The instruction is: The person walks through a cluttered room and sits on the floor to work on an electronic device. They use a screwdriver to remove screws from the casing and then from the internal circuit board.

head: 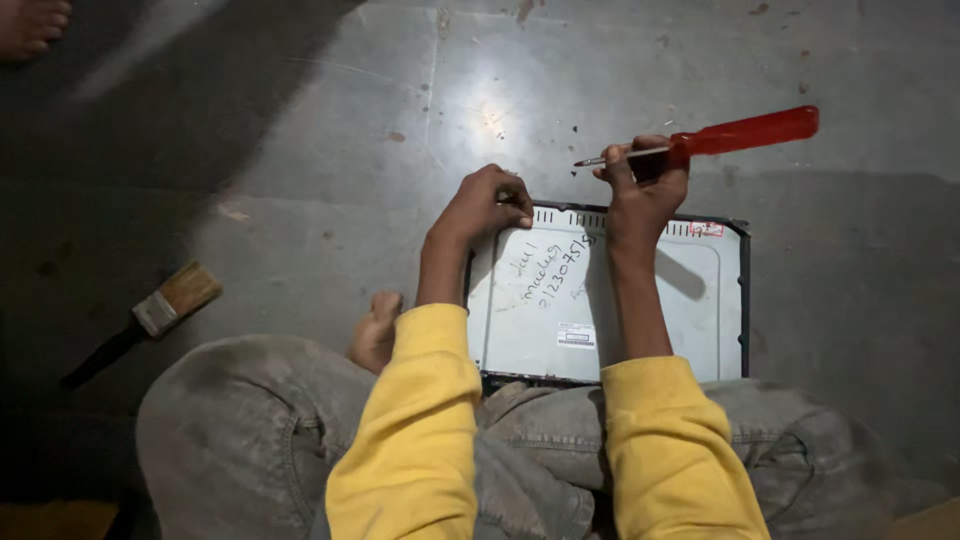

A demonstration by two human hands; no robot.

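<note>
Head view, looking down on a person seated on a grey concrete floor (330,150) with a flat, pale metal appliance casing (640,310) lying just in front of the knees, its black-edged far rim turned away from the body. The left hand (487,203) is curled over the far left corner of the casing, fingertips pinched at the rim, apparently steadying the panel or working a small fastener too small to make out. The right hand (645,180) rests at the same far edge and grips a red-handled screwdriver (720,138) around the shaft, handle pointing right and tip left, held clear of the panel. A paintbrush (150,318) lies apart on the floor at left, beside the person's bare foot (378,330).
</note>
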